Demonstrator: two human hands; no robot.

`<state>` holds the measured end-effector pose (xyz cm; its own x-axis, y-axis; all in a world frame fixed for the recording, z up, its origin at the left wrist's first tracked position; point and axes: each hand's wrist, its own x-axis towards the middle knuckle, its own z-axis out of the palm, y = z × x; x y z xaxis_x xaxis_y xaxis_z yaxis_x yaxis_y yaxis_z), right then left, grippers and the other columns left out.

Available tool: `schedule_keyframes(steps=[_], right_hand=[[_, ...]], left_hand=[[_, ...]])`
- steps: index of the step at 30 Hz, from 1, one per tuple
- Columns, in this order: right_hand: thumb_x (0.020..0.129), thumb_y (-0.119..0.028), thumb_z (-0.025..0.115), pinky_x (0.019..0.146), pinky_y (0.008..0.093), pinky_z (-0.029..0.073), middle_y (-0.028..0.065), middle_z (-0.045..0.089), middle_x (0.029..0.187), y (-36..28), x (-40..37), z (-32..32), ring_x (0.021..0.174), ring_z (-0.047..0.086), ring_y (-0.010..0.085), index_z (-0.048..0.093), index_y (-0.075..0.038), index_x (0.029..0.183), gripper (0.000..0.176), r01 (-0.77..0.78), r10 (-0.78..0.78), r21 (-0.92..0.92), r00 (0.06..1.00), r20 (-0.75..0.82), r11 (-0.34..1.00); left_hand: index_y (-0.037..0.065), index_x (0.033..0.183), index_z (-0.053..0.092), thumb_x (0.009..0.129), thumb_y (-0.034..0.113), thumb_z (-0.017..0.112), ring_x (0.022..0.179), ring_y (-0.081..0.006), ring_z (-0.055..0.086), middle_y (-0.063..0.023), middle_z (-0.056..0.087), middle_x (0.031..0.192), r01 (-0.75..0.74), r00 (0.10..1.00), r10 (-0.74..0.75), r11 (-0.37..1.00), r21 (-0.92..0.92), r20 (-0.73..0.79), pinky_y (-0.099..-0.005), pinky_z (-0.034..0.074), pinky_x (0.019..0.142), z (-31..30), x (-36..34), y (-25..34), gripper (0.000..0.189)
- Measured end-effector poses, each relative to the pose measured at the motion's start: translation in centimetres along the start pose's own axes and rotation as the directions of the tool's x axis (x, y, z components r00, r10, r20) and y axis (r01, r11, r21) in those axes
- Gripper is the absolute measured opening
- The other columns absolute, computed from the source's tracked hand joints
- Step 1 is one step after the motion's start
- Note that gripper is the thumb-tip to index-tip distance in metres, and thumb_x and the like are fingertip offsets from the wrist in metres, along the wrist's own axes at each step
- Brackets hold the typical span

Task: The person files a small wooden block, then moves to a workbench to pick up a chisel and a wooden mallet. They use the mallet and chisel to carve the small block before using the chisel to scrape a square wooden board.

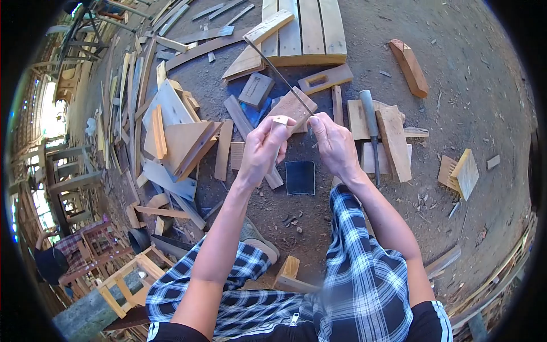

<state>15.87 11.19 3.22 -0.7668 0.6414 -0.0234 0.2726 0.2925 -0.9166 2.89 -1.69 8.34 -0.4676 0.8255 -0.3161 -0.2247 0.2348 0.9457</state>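
Observation:
My left hand (266,143) is closed round a small piece of wood (280,120), whose pale end shows above the fingers. Close by on its right, my right hand (335,145) pinches the near end of a long thin metal rod (276,71). The rod slants up and left to a pale wooden block (269,27) at its far end; whether the two are joined is unclear. Below the rod lies a reddish wood block (295,109). A dark square piece (300,178) is on the ground between and below the hands.
Slatted wooden boards (305,28) stand ahead. Scrap wood (182,134) is piled on the left. A chisel-like tool (370,122) and blocks (393,142) lie right of my right hand. At the far lower left is another person (52,263). My knees are below.

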Motion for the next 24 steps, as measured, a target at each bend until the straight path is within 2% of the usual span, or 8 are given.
schedule_keyframes(steps=[2,3,6,8,9,13,21,24], right_hand=[[0.103,-0.032,0.043,0.065,0.0495,0.050,0.0216,0.065,0.083,-0.2,0.0,-0.1,0.079,0.064,0.0424,0.057,-0.005,0.097,0.032,-0.023,0.023,-0.007,1.000,0.018,1.000],[0.102,-0.031,0.044,0.066,0.0492,0.050,0.0216,0.066,0.084,0.1,0.0,0.0,0.080,0.064,0.0419,0.058,-0.005,0.098,0.030,-0.002,0.002,-0.025,1.000,0.007,1.000],[0.101,-0.029,0.045,0.068,0.0490,0.051,0.0217,0.067,0.086,0.7,-0.3,0.0,0.082,0.065,0.0415,0.058,-0.004,0.101,0.028,0.001,0.000,-0.067,1.000,0.016,0.998],[0.101,-0.027,0.046,0.070,0.0490,0.051,0.0217,0.067,0.088,1.4,-0.5,0.2,0.084,0.065,0.0415,0.059,-0.004,0.102,0.026,-0.020,0.022,-0.082,0.999,0.032,0.996],[0.101,-0.026,0.047,0.070,0.0491,0.052,0.0219,0.067,0.089,1.9,-0.8,0.4,0.084,0.065,0.0419,0.058,-0.004,0.103,0.025,-0.033,0.038,-0.098,0.998,0.048,0.995],[0.100,-0.024,0.048,0.071,0.0505,0.052,0.0229,0.067,0.091,3.1,-1.8,0.7,0.085,0.065,0.0429,0.056,-0.004,0.104,0.022,-0.076,0.086,-0.114,0.993,0.087,0.991],[0.100,-0.024,0.048,0.070,0.0525,0.052,0.0228,0.067,0.090,3.4,-2.1,0.6,0.084,0.065,0.0443,0.055,-0.004,0.106,0.022,-0.129,0.152,-0.170,0.980,0.129,0.977],[0.100,-0.025,0.047,0.069,0.0525,0.052,0.0218,0.067,0.090,3.3,-2.4,0.6,0.083,0.065,0.0441,0.055,-0.005,0.106,0.021,-0.117,0.137,-0.166,0.984,0.116,0.979]], left_hand=[[0.003,0.119,0.059,0.097,0.025,0.058,0.060,-0.0037,0.047,0.0002,0.051,0.086,-0.025,1.000,0.025,0.996,0.091,0.004,-0.0188,0.038,0.049,-0.3,-0.2,-0.3,0.031],[0.004,0.120,0.059,0.095,0.024,0.062,0.058,-0.0029,0.048,0.0005,0.051,0.088,-0.148,0.987,0.161,0.931,0.333,-0.011,-0.0189,0.039,0.048,-0.3,0.0,-0.5,0.032],[0.002,0.122,0.059,0.090,0.022,0.070,0.065,-0.0115,0.058,-0.0036,0.053,0.089,-0.205,0.962,0.272,0.767,0.608,-0.018,-0.0259,0.048,0.057,-0.4,0.8,-0.8,0.040],[0.001,0.124,0.057,0.087,0.020,0.071,0.078,-0.0273,0.062,-0.0109,0.055,0.089,-0.300,0.881,0.463,0.397,0.867,0.093,-0.0340,0.051,0.071,-1.0,1.9,-1.7,0.044],[0.000,0.126,0.056,0.084,0.019,0.072,0.092,-0.0378,0.059,-0.0169,0.054,0.095,-0.205,0.946,0.322,0.478,0.854,0.047,-0.0407,0.049,0.082,-1.0,2.1,-1.7,0.048],[0.003,0.127,0.053,0.078,0.013,0.075,0.105,-0.0345,0.056,-0.0156,0.050,0.108,-0.121,0.981,0.181,0.266,0.956,0.074,-0.0425,0.050,0.087,-1.2,4.0,-3.4,0.054],[0.006,0.124,0.056,0.076,0.012,0.076,0.099,-0.0317,0.060,-0.0108,0.060,0.102,-0.196,0.936,0.326,0.168,0.966,0.133,-0.0396,0.051,0.085,-1.5,3.8,-4.7,0.052],[0.006,0.119,0.060,0.077,0.011,0.074,0.098,-0.0306,0.061,-0.0088,0.062,0.100,-0.155,0.936,0.351,0.376,0.914,0.015,-0.0383,0.051,0.085,-2.0,4.2,-5.1,0.045]])
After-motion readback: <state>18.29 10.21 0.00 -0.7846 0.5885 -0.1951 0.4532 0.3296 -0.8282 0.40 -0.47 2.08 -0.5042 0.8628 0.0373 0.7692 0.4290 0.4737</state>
